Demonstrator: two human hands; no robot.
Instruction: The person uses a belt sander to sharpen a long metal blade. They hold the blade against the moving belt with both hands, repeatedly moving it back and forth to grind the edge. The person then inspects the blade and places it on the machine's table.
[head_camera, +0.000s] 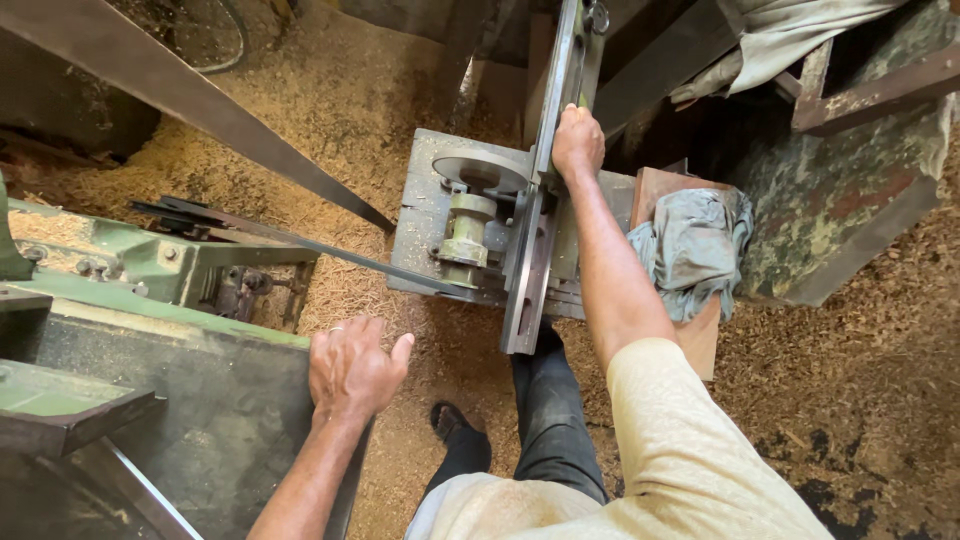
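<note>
My right hand (578, 140) reaches forward and grips a long flat steel bar (545, 190) that stands on edge over a small grey machine block (425, 215). A grey wheel (480, 172) and a green spindle (465, 235) sit on that block, just left of the bar. My left hand (350, 370) rests palm down, fingers apart, on the edge of a dark metal machine table (210, 400). It holds nothing.
A drive belt (300, 245) runs from the green machine (120, 260) at left to the spindle. A crumpled grey cloth (693, 250) lies on a wooden block at right. Sawdust (340, 90) covers the floor. My legs and one sandal (450, 420) are below.
</note>
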